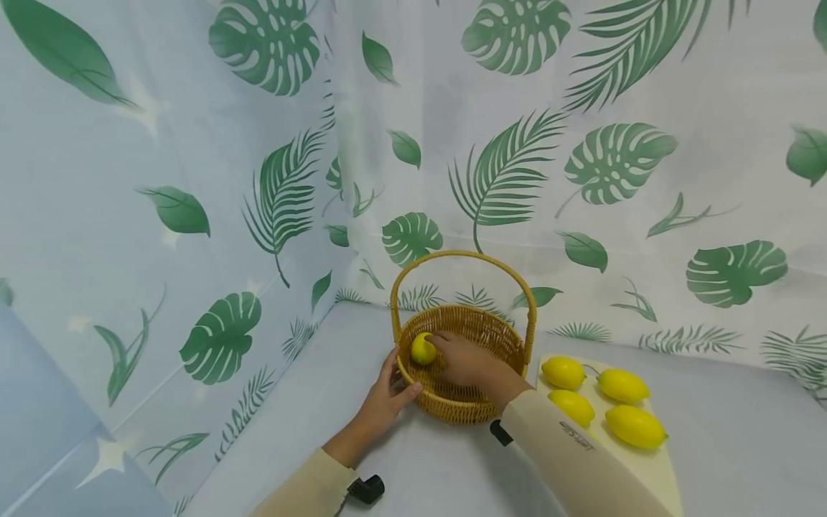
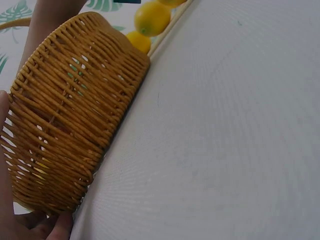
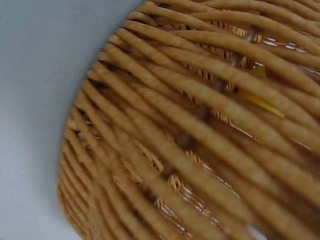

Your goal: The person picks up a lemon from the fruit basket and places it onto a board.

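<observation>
A brown wicker basket (image 1: 452, 411) with a tall arched handle stands on the white surface. Inside it, at the left, is a yellow lemon (image 1: 423, 350). My right hand (image 1: 461, 361) reaches into the basket, its fingertips on the lemon's upper right side; the thumb is hidden. At the basket's left side, my left hand (image 1: 385, 399) holds the wall, thumb near the rim and fingers along the outside. In the left wrist view the left fingers (image 2: 47, 227) touch the basket low down. Through the weave in the right wrist view, a bit of the lemon (image 3: 265, 104) shows.
Several lemons (image 1: 636, 426) lie on a cream board (image 1: 652, 470) right of the basket, partly behind my right sleeve (image 1: 568, 445). Leaf-printed white curtains (image 1: 413, 100) rise behind and to the left.
</observation>
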`<state>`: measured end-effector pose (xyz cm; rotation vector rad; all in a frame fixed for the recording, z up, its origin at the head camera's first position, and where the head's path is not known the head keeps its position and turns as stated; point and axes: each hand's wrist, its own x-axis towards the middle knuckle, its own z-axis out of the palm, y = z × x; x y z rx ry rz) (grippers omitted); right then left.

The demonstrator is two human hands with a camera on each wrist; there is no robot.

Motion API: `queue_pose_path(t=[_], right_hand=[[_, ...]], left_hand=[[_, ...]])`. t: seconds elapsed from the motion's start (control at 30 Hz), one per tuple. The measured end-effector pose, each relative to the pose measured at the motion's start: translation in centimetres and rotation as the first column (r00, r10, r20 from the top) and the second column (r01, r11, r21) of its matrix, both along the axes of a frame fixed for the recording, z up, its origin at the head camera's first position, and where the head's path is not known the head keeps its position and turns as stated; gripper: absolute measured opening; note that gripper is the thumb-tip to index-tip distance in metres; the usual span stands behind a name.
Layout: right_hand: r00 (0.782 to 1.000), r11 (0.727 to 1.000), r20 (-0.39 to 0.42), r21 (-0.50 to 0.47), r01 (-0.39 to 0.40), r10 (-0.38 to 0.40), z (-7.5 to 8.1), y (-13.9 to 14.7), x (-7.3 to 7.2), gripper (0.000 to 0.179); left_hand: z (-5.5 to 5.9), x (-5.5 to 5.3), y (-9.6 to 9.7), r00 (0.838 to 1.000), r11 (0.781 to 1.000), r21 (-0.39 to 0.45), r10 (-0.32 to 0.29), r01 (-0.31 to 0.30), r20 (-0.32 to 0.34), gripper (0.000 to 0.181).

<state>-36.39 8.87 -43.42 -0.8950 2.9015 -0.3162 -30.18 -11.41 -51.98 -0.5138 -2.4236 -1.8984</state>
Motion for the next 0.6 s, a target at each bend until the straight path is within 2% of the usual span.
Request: queue_pose_path(t=[0.2,0.4,0.5,0.6], right_hand=[[0.999,1.0,0.05,0.0,0.019,-0.019,0.1,-0.6,-0.1,0.063],[0.995,0.998,0.08,0.014,0.053,-0.054,0.4,-1.4,-0.3,0.065],[0.996,0.999,0.073,0.026,0.04,-0.041,0.4,-1.8,-0.4,0.064],[0.998,1.0,0.056,0.014,-0.005,0.004,0.4,-2.2,-0.5,0.06]], left_hand=[[-0.2,0.0,-0.1,1.0,1.0,-0.001,0.004,-0.004,0.002,0.085],[0.0,0.1,-0.2,1.0,1.0,0.004,0.012,-0.012,0.001,0.086],[0.0,0.0,-0.2,1.0,1.0,0.006,0.006,-0.006,-0.002,0.086],[0.1,0.0,-0.1,1.0,1.0,0.007,0.001,-0.001,-0.007,0.084]])
